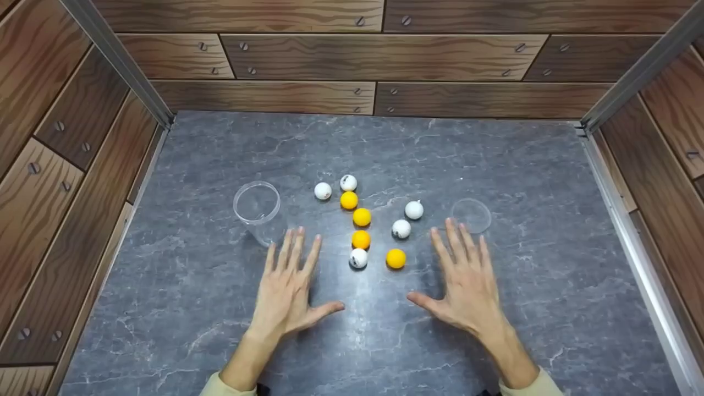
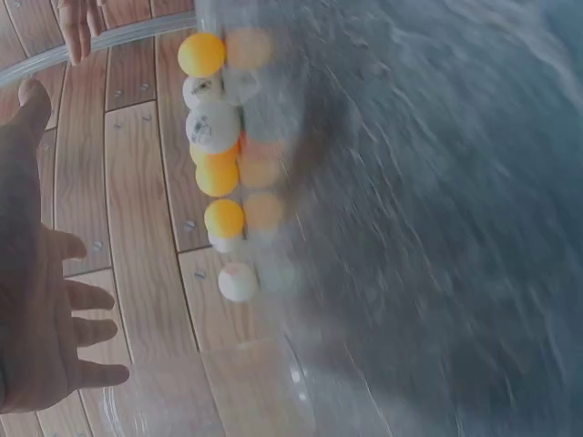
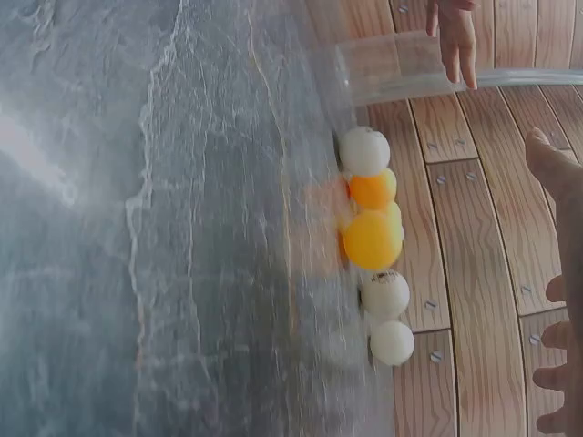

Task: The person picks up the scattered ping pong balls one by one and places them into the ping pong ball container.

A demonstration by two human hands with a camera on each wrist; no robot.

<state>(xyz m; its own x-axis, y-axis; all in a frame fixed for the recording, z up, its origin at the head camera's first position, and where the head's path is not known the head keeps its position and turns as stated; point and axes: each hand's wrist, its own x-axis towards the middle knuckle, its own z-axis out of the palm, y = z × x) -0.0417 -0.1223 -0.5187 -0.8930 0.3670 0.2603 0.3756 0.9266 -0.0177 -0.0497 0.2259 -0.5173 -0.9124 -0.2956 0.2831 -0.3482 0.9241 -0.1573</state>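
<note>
Both hands, left (image 1: 286, 291) and right (image 1: 467, 286), lie spread and empty before the balls (image 1: 361, 216); nothing started, so first comes gripping a ball.

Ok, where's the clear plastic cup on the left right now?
In the head view the clear plastic cup stands on the grey tabletop, left of the ping-pong balls and just beyond the left hand fingertips.
</note>
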